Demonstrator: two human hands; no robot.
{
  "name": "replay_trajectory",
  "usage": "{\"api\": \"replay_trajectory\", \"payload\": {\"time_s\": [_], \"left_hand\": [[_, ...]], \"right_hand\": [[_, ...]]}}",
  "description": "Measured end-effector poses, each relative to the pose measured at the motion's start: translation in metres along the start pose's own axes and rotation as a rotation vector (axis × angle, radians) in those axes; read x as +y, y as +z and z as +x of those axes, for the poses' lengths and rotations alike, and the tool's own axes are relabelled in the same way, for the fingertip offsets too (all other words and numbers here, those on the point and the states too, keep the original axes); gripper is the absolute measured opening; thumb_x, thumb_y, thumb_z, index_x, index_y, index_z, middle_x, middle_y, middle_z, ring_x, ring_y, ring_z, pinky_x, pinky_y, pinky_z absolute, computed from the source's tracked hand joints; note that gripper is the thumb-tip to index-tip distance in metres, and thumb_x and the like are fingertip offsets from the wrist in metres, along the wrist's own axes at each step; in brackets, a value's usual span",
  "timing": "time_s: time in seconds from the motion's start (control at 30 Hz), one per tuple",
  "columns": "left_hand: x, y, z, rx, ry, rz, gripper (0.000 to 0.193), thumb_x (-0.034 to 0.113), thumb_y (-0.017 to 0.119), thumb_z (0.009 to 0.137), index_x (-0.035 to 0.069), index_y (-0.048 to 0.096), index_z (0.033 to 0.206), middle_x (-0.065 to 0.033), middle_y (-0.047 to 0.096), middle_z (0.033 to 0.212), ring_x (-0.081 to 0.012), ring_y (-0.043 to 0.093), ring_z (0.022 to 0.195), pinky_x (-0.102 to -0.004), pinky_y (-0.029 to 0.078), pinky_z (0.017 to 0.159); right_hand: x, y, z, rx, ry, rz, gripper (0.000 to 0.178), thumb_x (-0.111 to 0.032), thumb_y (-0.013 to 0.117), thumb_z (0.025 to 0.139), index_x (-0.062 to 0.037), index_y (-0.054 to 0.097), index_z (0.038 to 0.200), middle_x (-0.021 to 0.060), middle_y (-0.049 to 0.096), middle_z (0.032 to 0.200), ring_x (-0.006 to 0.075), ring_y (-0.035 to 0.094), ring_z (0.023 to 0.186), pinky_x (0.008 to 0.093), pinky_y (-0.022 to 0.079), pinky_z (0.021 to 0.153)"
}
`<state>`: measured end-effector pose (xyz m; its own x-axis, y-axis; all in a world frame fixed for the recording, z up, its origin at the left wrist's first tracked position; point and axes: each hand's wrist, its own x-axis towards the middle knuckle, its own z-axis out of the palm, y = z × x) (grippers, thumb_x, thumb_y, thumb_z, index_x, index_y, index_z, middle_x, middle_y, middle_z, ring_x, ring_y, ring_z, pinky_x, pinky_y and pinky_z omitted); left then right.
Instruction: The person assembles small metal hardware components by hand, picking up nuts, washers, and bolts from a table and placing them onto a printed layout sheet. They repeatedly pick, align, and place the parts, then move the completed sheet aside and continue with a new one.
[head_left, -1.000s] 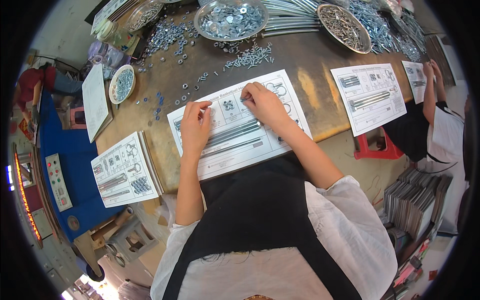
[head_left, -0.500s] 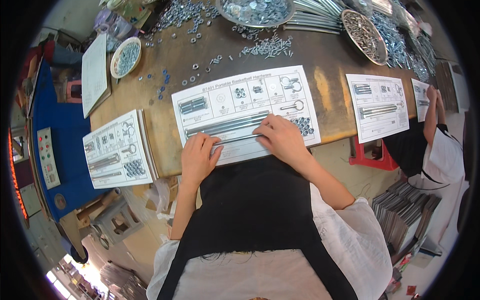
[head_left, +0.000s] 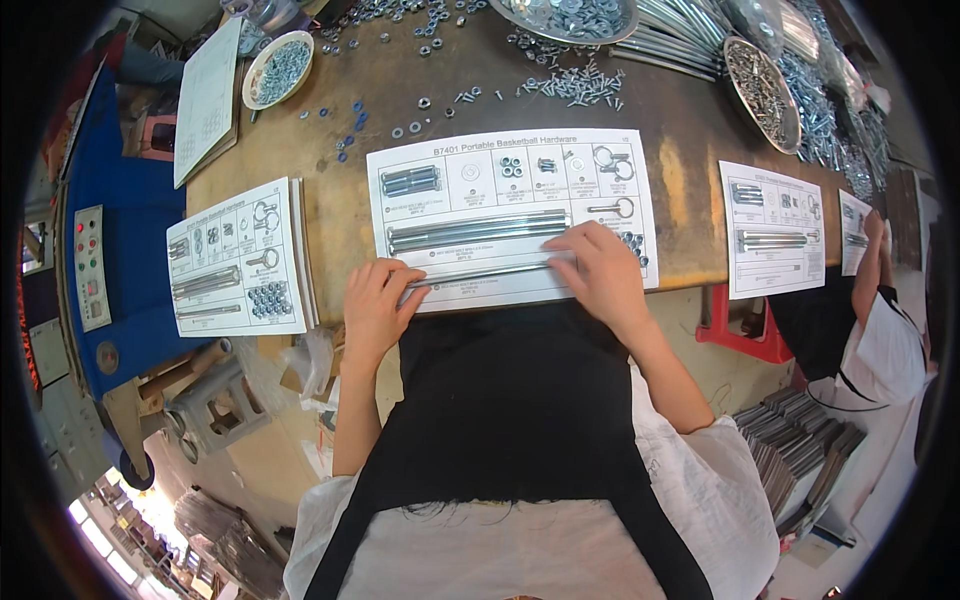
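A white sheet (head_left: pixel 510 295) with pictures of bolts, nuts, washers and ring pins lies at the table's front edge before me. My left hand (head_left: pixel 378 302) rests on its lower left corner, fingers bent and thumb apart. On the right part of the sheet is my right hand (head_left: pixel 603 275), its thumb and forefinger spread. Between the hands runs a thin grey rod shape (head_left: pixel 490 271); I cannot tell whether it is printed or a real bolt. The left fingertips meet its left end, and the right fingers are by its other end.
Left of me stands a stack of similar sheets (head_left: pixel 240 262). Behind are a bowl of small hardware (head_left: pixel 279 72), loose screws (head_left: pixel 580 86), a washer bowl (head_left: pixel 622 32), long rods (head_left: pixel 668 48) and a screw dish (head_left: pixel 762 95). Another sheet (head_left: pixel 775 225) and another person's hand (head_left: pixel 873 230) are at right.
My right hand has shifted right along the sheet, uncovering more of the rod shape. My left hand stays at the left corner. The whole view has shifted slightly.
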<state>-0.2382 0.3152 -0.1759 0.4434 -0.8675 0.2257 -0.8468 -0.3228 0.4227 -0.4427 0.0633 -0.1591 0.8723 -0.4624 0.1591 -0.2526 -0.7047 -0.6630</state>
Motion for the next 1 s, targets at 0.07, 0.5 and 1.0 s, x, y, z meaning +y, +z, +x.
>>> {"api": "replay_trajectory", "payload": {"time_s": [0.07,0.5,1.0], "left_hand": [[-0.001,0.002,-0.001,0.010,-0.017,-0.020,0.022,0.017,0.081,0.078,0.012,0.070,0.096,-0.0036,0.061,0.096,-0.0262,0.059,0.090,-0.0377,0.044,0.076],[0.000,-0.010,0.002,0.103,-0.057,-0.023,0.019,0.015,0.074,0.085,0.010,0.069,0.103,-0.0085,0.062,0.103,-0.0297,0.060,0.091,-0.0400,0.048,0.077],[-0.004,-0.001,0.003,0.138,-0.100,-0.014,0.007,0.011,0.071,0.088,0.010,0.071,0.095,-0.0065,0.062,0.097,-0.0273,0.062,0.085,-0.0380,0.049,0.073]], "right_hand": [[0.005,-0.011,0.009,0.036,0.112,0.030,0.014,-0.009,0.072,0.086,-0.0126,0.072,0.100,0.0044,0.065,0.096,0.0237,0.065,0.084,0.0349,0.053,0.072],[0.057,-0.016,0.091,0.225,0.140,-0.239,0.009,-0.021,0.077,0.081,-0.0157,0.075,0.088,0.0019,0.064,0.088,0.0234,0.066,0.079,0.0363,0.053,0.067],[0.050,-0.004,0.106,0.210,0.158,-0.215,0.010,-0.024,0.076,0.081,-0.0140,0.078,0.081,0.0010,0.065,0.089,0.0241,0.067,0.075,0.0363,0.054,0.066]]}}
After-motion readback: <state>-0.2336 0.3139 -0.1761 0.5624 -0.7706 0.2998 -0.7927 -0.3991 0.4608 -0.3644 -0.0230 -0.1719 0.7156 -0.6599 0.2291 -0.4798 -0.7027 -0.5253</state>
